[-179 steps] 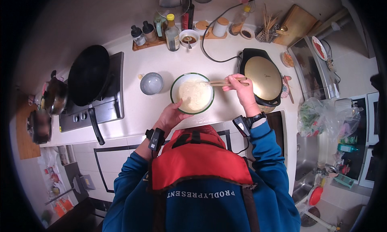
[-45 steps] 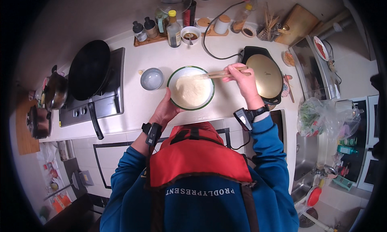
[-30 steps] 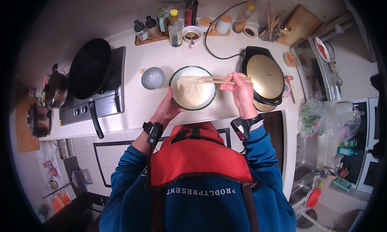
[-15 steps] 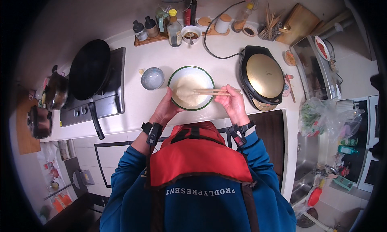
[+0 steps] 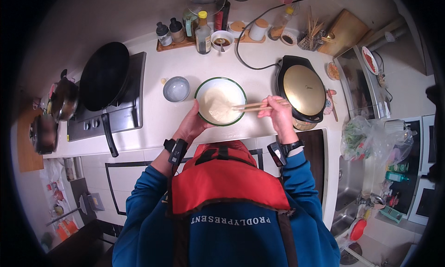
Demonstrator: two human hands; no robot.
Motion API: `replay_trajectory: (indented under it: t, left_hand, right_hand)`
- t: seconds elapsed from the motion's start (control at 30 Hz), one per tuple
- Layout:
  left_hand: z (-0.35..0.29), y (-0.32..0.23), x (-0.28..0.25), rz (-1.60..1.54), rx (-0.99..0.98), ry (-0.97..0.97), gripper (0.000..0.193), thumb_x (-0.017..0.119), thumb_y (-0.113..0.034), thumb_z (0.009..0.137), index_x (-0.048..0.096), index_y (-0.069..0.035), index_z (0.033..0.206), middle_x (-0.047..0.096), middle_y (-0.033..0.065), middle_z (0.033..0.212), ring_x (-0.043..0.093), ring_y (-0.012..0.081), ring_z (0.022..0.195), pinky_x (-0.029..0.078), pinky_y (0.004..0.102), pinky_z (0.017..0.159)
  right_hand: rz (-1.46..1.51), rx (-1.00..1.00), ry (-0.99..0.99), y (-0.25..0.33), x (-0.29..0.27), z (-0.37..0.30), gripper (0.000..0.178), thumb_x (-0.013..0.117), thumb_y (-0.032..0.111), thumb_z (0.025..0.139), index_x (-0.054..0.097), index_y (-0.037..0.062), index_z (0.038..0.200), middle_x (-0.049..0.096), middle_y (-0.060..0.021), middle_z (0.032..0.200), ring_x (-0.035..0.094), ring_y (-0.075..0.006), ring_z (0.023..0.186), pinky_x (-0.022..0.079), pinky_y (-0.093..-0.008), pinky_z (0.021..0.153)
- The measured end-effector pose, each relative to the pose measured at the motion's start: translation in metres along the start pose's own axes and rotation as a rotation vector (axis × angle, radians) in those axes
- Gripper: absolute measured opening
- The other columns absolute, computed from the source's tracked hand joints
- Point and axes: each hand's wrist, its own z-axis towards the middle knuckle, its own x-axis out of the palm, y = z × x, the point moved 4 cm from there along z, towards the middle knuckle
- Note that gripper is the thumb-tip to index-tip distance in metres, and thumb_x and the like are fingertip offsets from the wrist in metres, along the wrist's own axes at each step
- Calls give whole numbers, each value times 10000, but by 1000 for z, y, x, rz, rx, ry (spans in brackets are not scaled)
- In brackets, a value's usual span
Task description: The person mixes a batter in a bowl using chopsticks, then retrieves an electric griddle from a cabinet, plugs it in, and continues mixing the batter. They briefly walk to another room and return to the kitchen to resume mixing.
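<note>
A white bowl with a green rim [image 5: 242,92] stands on the counter in front of me, holding pale, runny batter [image 5: 218,104]. My left hand [image 5: 192,123] grips the bowl at its near left side, thumb up against the rim. Wooden chopsticks [image 5: 255,106] are pinched in my right hand [image 5: 280,114], just right of the bowl. Their tips reach over the rim into the batter, which shows swirl marks. To the bowl's upper left sits a small grey bowl [image 5: 176,89], touched by neither hand.
A round electric griddle [image 5: 304,88] with a gold lid is at the right, its black cord running back. On the left, a black frying pan [image 5: 105,77] rests on the hob [image 5: 132,104]. Along the back stand a sauce bottle [image 5: 203,35] and a bowl of dark sauce [image 5: 222,41].
My right hand has moved right with the chopsticks, so their tips lie nearer the bowl's right side. My left hand stays on the bowl. The whole view has shifted slightly.
</note>
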Motion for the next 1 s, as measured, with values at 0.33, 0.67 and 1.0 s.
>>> replay_trajectory:
  t: [0.33, 0.67, 1.0]
  left_hand:
    - [-2, 6, -9, -23, -48, -15, 806, 392, -640, 867, 236, -89, 1435, 369, 134, 1424, 451, 301, 1257, 522, 456, 904]
    - [0, 7, -3, -54, -10, 10, 762, 347, -614, 902, 230, -81, 1434, 358, 150, 1425, 456, 317, 1249, 535, 463, 885]
    - [-1, 9, -10, -20, -27, -11, 759, 364, -609, 899, 236, -83, 1431, 357, 154, 1425, 460, 319, 1246, 548, 447, 864]
  right_hand:
    - [164, -182, 23, 30, 22, 7, 237, 513, 160, 950, 589, -64, 930, 637, -156, 825, 661, -227, 647, 579, -328, 613]
    - [-206, -52, 31, 31, 2, 10, 209, 570, 149, 913, 597, -58, 907, 630, -142, 790, 643, -232, 597, 568, -333, 555]
    - [259, -140, -4, 6, 18, -1, 272, 510, 206, 955, 576, -56, 922, 598, -138, 756, 644, -261, 597, 579, -361, 567]
